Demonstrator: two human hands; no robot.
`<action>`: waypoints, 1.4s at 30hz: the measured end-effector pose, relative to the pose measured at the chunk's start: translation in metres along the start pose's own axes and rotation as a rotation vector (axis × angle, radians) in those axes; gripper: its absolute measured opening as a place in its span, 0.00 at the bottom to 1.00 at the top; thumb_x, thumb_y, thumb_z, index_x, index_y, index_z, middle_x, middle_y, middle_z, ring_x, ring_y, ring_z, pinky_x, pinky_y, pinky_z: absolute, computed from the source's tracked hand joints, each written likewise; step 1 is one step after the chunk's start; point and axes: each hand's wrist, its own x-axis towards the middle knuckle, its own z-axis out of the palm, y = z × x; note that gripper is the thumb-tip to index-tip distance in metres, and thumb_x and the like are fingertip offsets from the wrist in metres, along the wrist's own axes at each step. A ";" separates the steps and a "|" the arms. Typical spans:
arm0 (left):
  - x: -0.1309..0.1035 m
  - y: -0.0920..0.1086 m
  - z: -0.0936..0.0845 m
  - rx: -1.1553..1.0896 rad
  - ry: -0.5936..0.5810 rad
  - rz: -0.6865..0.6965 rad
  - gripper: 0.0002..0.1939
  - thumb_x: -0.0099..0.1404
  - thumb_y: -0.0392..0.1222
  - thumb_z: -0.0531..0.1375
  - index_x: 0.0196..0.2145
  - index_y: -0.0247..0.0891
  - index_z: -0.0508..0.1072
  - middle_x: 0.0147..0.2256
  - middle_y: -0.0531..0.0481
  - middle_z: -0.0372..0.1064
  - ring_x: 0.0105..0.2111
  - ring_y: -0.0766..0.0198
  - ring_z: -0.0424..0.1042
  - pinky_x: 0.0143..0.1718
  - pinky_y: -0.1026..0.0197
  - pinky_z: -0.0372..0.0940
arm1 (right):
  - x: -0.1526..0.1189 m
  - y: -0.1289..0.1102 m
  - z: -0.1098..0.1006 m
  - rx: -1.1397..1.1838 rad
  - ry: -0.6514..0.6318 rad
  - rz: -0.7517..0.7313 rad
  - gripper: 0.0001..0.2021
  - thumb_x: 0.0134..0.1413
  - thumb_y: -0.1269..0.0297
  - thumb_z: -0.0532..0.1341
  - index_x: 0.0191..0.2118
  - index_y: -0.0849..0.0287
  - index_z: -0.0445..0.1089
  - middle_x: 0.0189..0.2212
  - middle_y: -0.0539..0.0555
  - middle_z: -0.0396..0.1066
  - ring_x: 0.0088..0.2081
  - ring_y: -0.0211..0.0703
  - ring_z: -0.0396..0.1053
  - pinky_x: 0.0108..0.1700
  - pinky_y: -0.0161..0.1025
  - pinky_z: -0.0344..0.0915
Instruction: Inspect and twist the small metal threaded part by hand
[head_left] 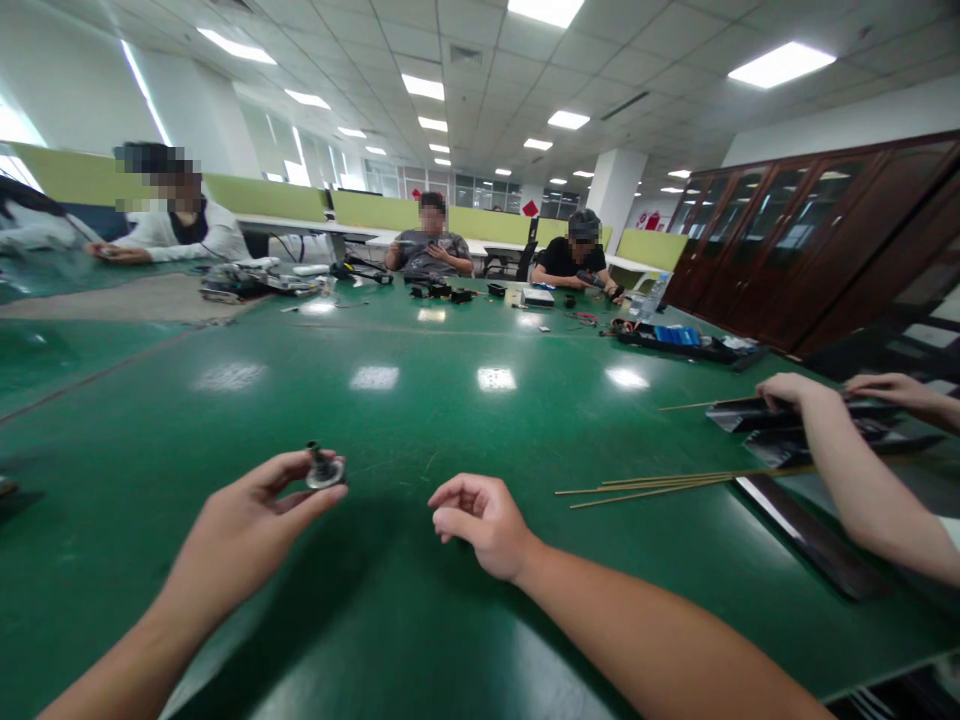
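Note:
Between the thumb and fingers of my left hand [251,515] is a small flanged metal part [325,472]. It has a round silvery disc at the bottom and a dark, narrow stem pointing up, and it is held above the green tabletop [405,420]. My right hand [484,525] is a short way to the right, apart from the part. Its fingers are curled in toward the thumb. Whatever those fingers may hold is hidden.
At right, a co-worker's hand [787,390] rests at dark metal channels [787,445]. Thin brass-coloured rods [645,487] and a long dark bar [810,540] lie nearer. A black tray [675,345], electronics [240,280] and several seated people are farther back.

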 end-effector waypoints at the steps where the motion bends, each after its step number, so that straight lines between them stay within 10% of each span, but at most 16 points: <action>1: 0.003 0.005 0.017 -0.057 -0.090 -0.009 0.28 0.60 0.54 0.67 0.54 0.41 0.71 0.50 0.47 0.74 0.46 0.54 0.76 0.51 0.51 0.72 | 0.001 -0.001 -0.001 -0.052 0.078 -0.051 0.12 0.51 0.63 0.68 0.40 0.62 0.73 0.27 0.50 0.70 0.27 0.36 0.67 0.32 0.36 0.65; 7: -0.001 0.033 0.066 0.033 -0.381 0.301 0.20 0.68 0.50 0.60 0.57 0.48 0.69 0.53 0.49 0.70 0.52 0.59 0.70 0.54 0.55 0.67 | 0.001 0.002 0.001 -0.316 0.231 -0.208 0.27 0.48 0.76 0.62 0.55 0.55 0.60 0.39 0.51 0.69 0.33 0.37 0.68 0.34 0.35 0.64; 15: -0.018 -0.001 0.057 0.158 -0.280 0.291 0.23 0.64 0.47 0.64 0.56 0.50 0.65 0.48 0.54 0.72 0.47 0.62 0.73 0.50 0.59 0.67 | -0.004 -0.006 0.012 -0.597 0.185 -0.276 0.25 0.45 0.77 0.63 0.51 0.55 0.64 0.40 0.52 0.70 0.37 0.41 0.68 0.38 0.37 0.64; 22: -0.020 0.001 0.056 0.143 -0.302 0.418 0.15 0.65 0.44 0.64 0.49 0.48 0.70 0.45 0.55 0.73 0.46 0.65 0.73 0.48 0.63 0.68 | -0.005 -0.010 0.010 -0.725 0.055 -0.330 0.06 0.50 0.72 0.65 0.36 0.58 0.74 0.31 0.51 0.71 0.34 0.41 0.69 0.38 0.38 0.63; 42: -0.019 0.001 0.054 0.082 -0.345 0.499 0.14 0.64 0.39 0.65 0.47 0.46 0.74 0.44 0.51 0.75 0.44 0.63 0.74 0.47 0.61 0.70 | -0.006 -0.009 0.007 -0.900 -0.107 -0.366 0.05 0.56 0.64 0.65 0.37 0.58 0.77 0.29 0.52 0.74 0.31 0.41 0.71 0.36 0.37 0.63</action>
